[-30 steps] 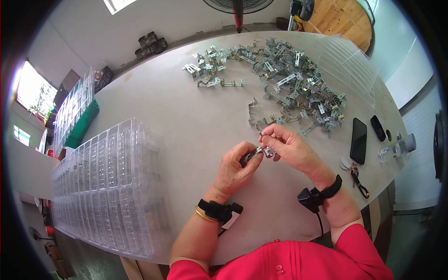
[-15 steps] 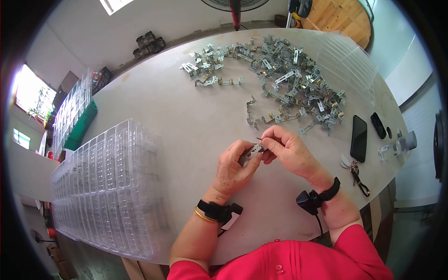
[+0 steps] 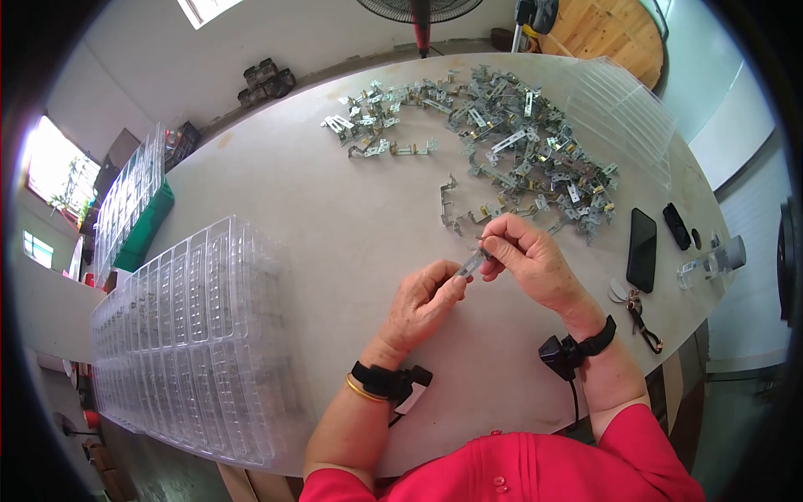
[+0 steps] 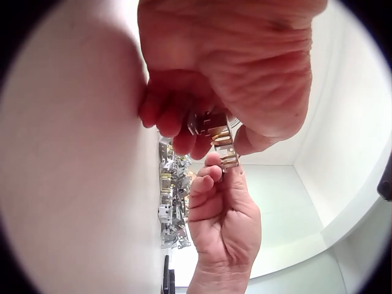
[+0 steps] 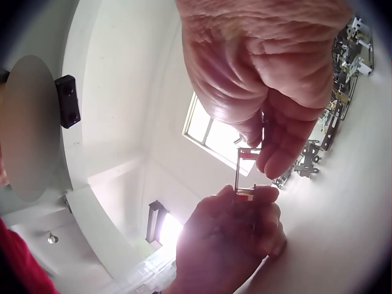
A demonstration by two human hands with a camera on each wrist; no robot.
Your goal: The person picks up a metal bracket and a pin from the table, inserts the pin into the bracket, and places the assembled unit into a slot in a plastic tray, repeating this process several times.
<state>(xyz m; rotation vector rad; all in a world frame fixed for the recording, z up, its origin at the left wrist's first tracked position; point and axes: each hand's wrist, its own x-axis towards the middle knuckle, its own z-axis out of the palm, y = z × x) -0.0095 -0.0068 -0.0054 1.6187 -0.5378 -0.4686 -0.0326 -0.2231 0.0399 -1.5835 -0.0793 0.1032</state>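
A small metal bracket [image 3: 471, 265] with brass-coloured strips is held between both hands, above the near middle of the table. My left hand [image 3: 425, 303] pinches its near end between thumb and fingers. At the far end, my right hand [image 3: 535, 266] pinches it with thumb and index finger. In the left wrist view the bracket [image 4: 224, 146] bridges the two hands, its brass strips facing the camera. The right wrist view shows its thin frame [image 5: 238, 171] edge-on. Beyond the hands lies a loose pile of similar metal brackets [image 3: 535, 146].
Clear plastic trays [image 3: 192, 335] stand stacked on the left, with a green bin [image 3: 149, 222] behind them. Another clear tray [image 3: 627, 117] lies at the back right. A phone [image 3: 642, 251], keys [image 3: 637, 314] and a clear bottle [image 3: 711, 261] are on the right.
The right hand has shifted slightly up and right, and the bracket now shows more of its length between the hands. The left hand stays nearly in place.
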